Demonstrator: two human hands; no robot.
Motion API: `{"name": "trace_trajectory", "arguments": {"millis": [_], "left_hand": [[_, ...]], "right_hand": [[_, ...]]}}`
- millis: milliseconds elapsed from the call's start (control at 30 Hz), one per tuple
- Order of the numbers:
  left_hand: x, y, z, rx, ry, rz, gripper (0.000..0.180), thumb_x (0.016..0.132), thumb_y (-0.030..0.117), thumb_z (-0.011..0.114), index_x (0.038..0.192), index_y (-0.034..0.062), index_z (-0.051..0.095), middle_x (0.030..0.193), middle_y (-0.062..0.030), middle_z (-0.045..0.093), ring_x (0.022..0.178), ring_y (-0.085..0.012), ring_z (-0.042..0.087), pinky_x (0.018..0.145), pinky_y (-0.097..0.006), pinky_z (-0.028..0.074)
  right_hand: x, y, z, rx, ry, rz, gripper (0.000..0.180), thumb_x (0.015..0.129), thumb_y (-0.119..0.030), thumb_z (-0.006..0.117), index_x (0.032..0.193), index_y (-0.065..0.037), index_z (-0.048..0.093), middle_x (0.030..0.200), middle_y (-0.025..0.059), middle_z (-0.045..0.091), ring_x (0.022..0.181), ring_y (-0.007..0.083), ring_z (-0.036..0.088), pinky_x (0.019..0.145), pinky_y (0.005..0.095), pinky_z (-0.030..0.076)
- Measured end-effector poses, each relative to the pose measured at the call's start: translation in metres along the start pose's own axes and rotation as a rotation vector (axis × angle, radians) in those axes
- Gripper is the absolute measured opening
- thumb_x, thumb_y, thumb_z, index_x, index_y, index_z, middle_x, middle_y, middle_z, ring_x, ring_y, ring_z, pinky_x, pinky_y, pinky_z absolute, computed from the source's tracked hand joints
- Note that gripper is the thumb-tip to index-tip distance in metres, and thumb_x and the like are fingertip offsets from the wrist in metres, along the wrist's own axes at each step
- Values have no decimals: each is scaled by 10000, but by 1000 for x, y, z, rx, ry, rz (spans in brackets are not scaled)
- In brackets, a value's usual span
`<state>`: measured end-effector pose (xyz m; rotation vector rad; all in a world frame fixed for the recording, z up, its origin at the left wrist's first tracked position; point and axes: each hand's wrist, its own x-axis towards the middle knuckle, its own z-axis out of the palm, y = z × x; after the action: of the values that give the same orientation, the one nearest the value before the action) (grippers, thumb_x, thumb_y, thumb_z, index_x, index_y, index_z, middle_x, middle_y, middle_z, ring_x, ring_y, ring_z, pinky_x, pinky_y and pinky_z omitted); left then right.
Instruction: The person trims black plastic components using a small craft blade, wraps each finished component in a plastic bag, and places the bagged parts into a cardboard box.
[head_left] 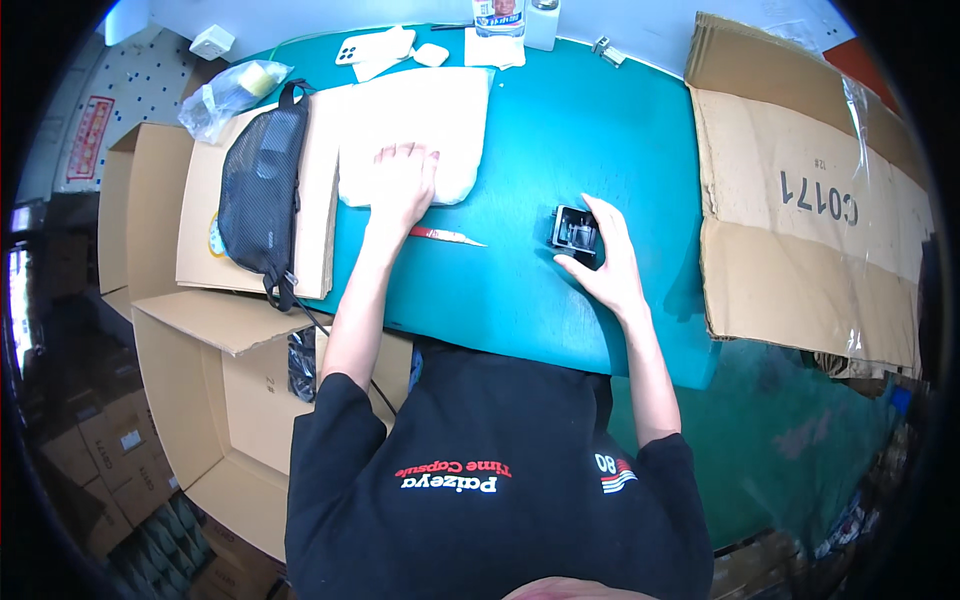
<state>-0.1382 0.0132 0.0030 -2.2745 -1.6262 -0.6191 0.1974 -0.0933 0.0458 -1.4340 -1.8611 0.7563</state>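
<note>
On the left side of the green-topped table, my left hand [405,187] lies over a stack of thin white sheets or bags [430,110], its fingers a little apart on the top one. My right hand [612,262] has its thumb and fingers around the sides of a small black box-shaped part [575,232] on the table. The part's near face shows a hollow with shiny details inside, too small to make out. Between the hands, close to my left wrist, lies a slim red-handled knife [440,236] with a pale blade.
A black mesh pouch [265,185] rests on stacked cardboard at the left, beside a clear plastic bag [232,98]. Flattened cartons [810,220] cover the right side. Below the left edge stands an open carton [200,400]. A white phone [375,47] lies at the back.
</note>
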Motion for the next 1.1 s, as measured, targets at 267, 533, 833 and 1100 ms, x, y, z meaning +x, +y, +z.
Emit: {"name": "trace_trajectory", "arguments": {"millis": [267, 533, 833, 1100], "left_hand": [[-1, -7, -5, -230, 128, -88, 108, 906, 24, 642, 998, -10, 689, 954, -196, 692, 925, -371, 667, 846, -466, 543], [-13, 36, -76, -651, 20, -393, 93, 971, 43, 679, 1033, -23, 701, 679, -87, 606, 584, -115, 579, 535, -273, 441], [-23, 99, -133, -1339, -430, -477, 98, 932, 31, 729, 1015, -11, 697, 816, 37, 653, 604, 38, 469, 514, -167, 348], [-57, 81, -114, -1852, -640, -824, 403, 976, 147, 701, 1328, 2, 570, 1071, -98, 702, 903, -151, 674, 748, -268, 541]], "right_hand": [[-7, 1, -3, 29, 175, -51, 722, 758, -170, 873, 1405, -68, 568, 1381, 178, 560, 1285, 344, 571, 1086, 431, 475], [-11, -33, -9, 16, 365, -172, 511, 757, -58, 834, 1231, -12, 648, 1196, 185, 653, 1123, 343, 643, 974, 420, 525], [9, -79, 18, 421, -191, -86, 412, 880, -220, 796, 1235, -38, 690, 940, 122, 721, 855, 246, 715, 794, 362, 574], [-3, -65, 6, 707, 14, 345, 259, 1091, -191, 539, 977, -14, 691, 541, -39, 528, 420, 26, 461, 425, 214, 355]]}}
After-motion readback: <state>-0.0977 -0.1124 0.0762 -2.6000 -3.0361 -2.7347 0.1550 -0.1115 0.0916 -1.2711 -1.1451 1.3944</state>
